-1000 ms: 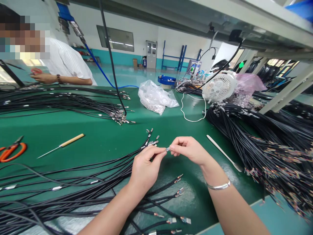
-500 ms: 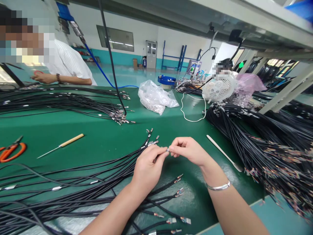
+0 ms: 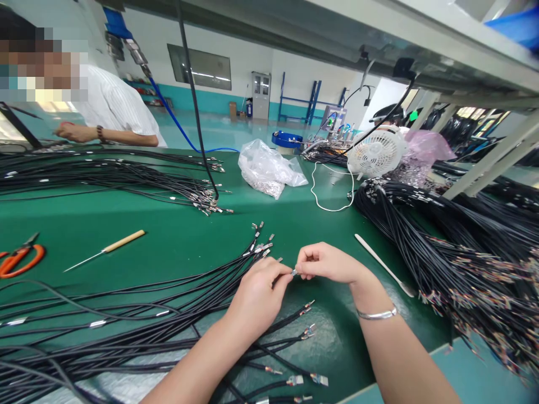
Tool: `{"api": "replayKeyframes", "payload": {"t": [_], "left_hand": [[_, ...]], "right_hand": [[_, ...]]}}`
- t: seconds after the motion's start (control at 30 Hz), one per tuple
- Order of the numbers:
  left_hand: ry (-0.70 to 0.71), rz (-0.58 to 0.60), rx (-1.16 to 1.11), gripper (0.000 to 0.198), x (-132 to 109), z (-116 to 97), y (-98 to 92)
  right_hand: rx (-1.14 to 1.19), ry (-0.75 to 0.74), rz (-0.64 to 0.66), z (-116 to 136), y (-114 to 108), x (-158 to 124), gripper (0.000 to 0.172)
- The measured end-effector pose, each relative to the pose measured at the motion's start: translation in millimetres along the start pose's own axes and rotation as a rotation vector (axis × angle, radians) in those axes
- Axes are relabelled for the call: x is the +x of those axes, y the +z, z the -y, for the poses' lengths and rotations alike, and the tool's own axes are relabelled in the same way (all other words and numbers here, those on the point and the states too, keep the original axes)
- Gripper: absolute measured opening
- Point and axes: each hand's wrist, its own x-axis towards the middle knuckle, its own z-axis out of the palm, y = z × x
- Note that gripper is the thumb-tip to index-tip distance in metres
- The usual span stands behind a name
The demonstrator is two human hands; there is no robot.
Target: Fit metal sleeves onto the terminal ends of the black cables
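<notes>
My left hand [image 3: 263, 286] and my right hand [image 3: 322, 262] meet above the green table. Between their fingertips is a small silvery connector [image 3: 294, 272], pinched from both sides. Whether a cable runs from it under my left palm is hidden. Beside and below my left hand lie black cables [image 3: 168, 314], several with metal connectors [image 3: 261, 247] on their tips. Closer to me, other cable ends [image 3: 309, 332] show bare coloured wires or clear-looking plugs [image 3: 319, 380].
An awl [image 3: 124, 241] and orange-handled cutters [image 3: 19, 261] lie left. A white stick-like tool [image 3: 383, 265] is right, beside a large cable bundle [image 3: 421, 235]. Behind are a plastic bag of small parts [image 3: 269, 171] and a fan [image 3: 374, 152]. A co-worker [image 3: 118, 106] sits across the table.
Both hands have moved slightly down and to the right together, still pinching the small connector. The cables and tools on the table lie as before.
</notes>
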Motion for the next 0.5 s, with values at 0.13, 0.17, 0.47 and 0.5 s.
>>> {"api": "replayKeyframes", "payload": {"t": [0.13, 0.17, 0.47, 0.5], "left_hand": [[-0.075, 0.213, -0.059, 0.016, -4, -9, -5.2], [-0.083, 0.293, -0.09, 0.017, -6, -10, -6.1], [0.013, 0.438, -0.042, 0.025, -17, -11, 1.7], [0.019, 0.37, -0.011, 0.025, -15, -9, 4.0]], "right_hand": [[-0.003, 0.07, 0.109, -4, -5, 0, 0.018], [-0.005, 0.065, 0.077, -5, -6, 2, 0.02], [-0.301, -0.087, -0.115, -29, 6, 22, 0.016], [-0.35, -0.111, -0.11, -30, 7, 23, 0.017]]}}
